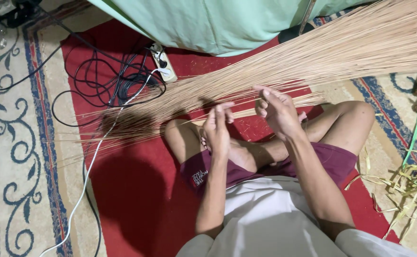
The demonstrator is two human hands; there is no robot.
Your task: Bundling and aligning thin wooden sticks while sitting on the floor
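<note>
We see two hands: left hand and right hand, each grip pinching thin sticks, one bundle spreading toward 9 o'clock; one power strip at 11.

Tan sticks, red carpet

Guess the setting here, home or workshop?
Probably a home floor: a red patterned carpet, a white power strip with tangled black cables, and pale green bedding. Both hands work a long bundle of thin tan sticks.
</note>
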